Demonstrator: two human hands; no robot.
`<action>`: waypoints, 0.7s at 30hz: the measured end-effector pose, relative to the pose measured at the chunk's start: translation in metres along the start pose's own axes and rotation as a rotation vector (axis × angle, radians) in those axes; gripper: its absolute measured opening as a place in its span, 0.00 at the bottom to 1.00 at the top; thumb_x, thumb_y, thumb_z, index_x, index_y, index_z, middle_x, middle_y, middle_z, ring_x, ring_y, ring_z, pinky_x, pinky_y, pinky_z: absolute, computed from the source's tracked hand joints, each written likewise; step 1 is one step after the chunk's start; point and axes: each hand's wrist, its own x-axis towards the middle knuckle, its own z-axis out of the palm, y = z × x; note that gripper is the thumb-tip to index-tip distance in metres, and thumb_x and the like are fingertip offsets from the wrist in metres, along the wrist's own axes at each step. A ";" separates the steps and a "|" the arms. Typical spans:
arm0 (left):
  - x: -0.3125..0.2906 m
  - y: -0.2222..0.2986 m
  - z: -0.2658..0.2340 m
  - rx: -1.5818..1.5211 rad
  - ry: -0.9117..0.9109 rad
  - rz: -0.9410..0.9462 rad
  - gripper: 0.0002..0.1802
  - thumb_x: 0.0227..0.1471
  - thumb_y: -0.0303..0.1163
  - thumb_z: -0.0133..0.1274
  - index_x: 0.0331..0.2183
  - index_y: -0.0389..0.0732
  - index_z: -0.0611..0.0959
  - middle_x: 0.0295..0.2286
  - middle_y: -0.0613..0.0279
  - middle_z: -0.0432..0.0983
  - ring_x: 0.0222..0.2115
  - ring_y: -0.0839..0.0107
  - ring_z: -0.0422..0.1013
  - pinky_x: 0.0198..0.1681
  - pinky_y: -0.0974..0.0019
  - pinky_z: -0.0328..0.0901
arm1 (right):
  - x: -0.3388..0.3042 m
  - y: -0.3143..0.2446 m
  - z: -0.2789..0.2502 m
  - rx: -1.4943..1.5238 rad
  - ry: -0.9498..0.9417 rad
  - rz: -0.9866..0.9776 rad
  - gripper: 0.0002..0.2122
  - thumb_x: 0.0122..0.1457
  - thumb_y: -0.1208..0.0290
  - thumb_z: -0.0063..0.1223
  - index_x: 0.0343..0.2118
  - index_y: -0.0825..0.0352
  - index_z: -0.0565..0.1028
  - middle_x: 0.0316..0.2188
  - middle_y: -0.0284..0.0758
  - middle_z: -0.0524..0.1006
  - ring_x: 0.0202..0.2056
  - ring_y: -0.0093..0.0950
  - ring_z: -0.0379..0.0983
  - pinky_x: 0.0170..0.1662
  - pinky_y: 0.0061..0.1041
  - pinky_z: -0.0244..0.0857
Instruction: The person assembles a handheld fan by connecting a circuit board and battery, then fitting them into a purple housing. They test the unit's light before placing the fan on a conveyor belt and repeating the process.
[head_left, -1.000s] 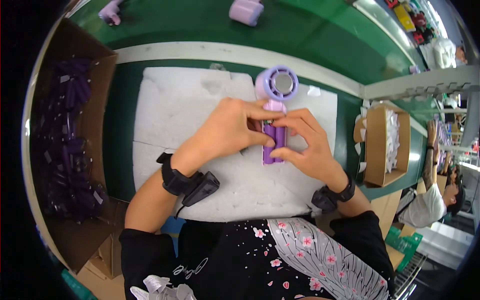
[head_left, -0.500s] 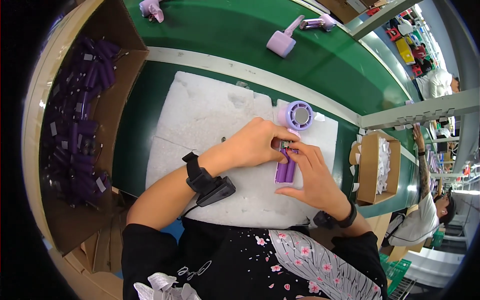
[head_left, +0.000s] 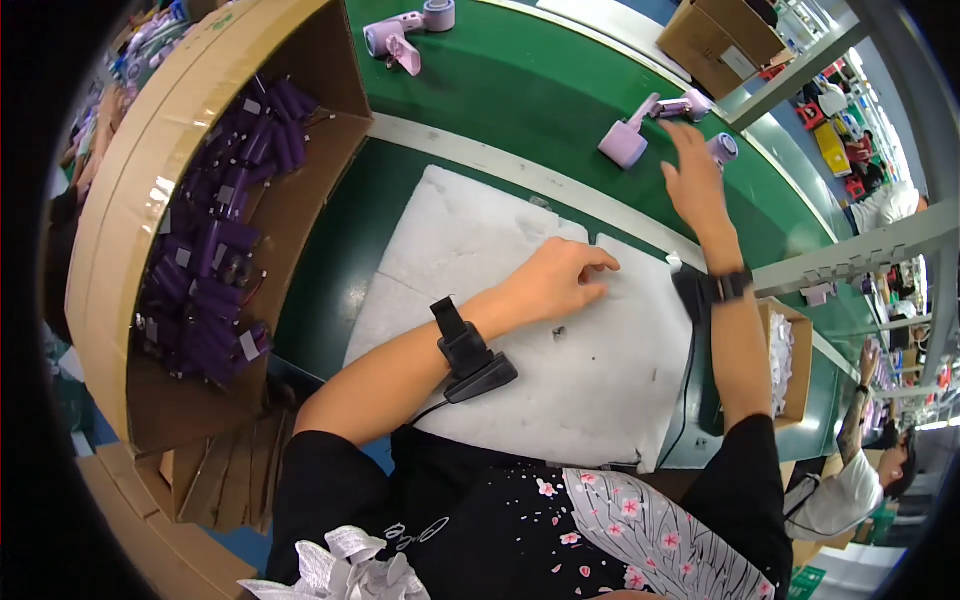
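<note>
My right hand [head_left: 694, 180] reaches out over the green belt, slightly blurred, fingers stretched and nothing in them. Beside it lies a small lilac handheld fan [head_left: 722, 149], partly hidden by the hand. Just beyond the fingertips is another lilac fan part with a pale handle [head_left: 624, 144], and a further one with an open handle [head_left: 690, 104]. My left hand [head_left: 560, 282] hovers over or rests on the white foam pad [head_left: 500, 370], empty, with thumb and loosely bent fingers apart. A small dark bit [head_left: 559, 333] lies on the pad near it.
A large cardboard box [head_left: 290, 230] of purple battery packs [head_left: 235, 190] stands at left. A smaller box [head_left: 797, 370] with white pieces sits at right, behind my forearm. More lilac fans [head_left: 385, 40] lie on the belt at far left. A metal post [head_left: 850, 245] and a co-worker [head_left: 850, 490] are at right.
The fan with purple batteries has left the pad and my hands; a fan now lies on the belt by my right hand, which has moved far forward. The view has shifted.
</note>
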 end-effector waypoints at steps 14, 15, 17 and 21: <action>0.011 -0.008 -0.017 0.096 0.343 -0.003 0.11 0.45 0.28 0.55 0.34 0.38 0.84 0.25 0.54 0.79 0.25 0.61 0.76 0.30 0.61 0.69 | 0.000 -0.008 -0.024 -0.103 -0.359 0.084 0.09 0.51 0.68 0.59 0.32 0.67 0.79 0.24 0.35 0.78 0.24 0.31 0.74 0.34 0.28 0.67; 0.013 -0.007 -0.023 0.116 0.404 -0.030 0.10 0.45 0.28 0.55 0.33 0.39 0.84 0.24 0.54 0.79 0.24 0.61 0.76 0.30 0.61 0.69 | -0.014 -0.015 -0.031 -0.102 -0.361 0.088 0.09 0.51 0.68 0.59 0.32 0.67 0.79 0.24 0.35 0.78 0.24 0.31 0.74 0.34 0.28 0.67; 0.018 -0.003 -0.043 0.124 0.454 -0.044 0.11 0.45 0.28 0.56 0.34 0.40 0.85 0.25 0.55 0.79 0.25 0.62 0.76 0.30 0.62 0.69 | -0.047 -0.020 -0.040 0.457 -0.397 0.296 0.10 0.55 0.68 0.56 0.33 0.71 0.77 0.24 0.33 0.78 0.24 0.21 0.72 0.28 0.20 0.64; 0.007 -0.005 -0.123 0.350 0.700 -0.030 0.18 0.43 0.27 0.57 0.40 0.43 0.83 0.33 0.55 0.76 0.28 0.64 0.73 0.34 0.65 0.69 | -0.124 -0.033 -0.034 0.797 -0.364 0.602 0.12 0.57 0.69 0.57 0.39 0.73 0.75 0.25 0.32 0.78 0.28 0.16 0.72 0.31 0.17 0.64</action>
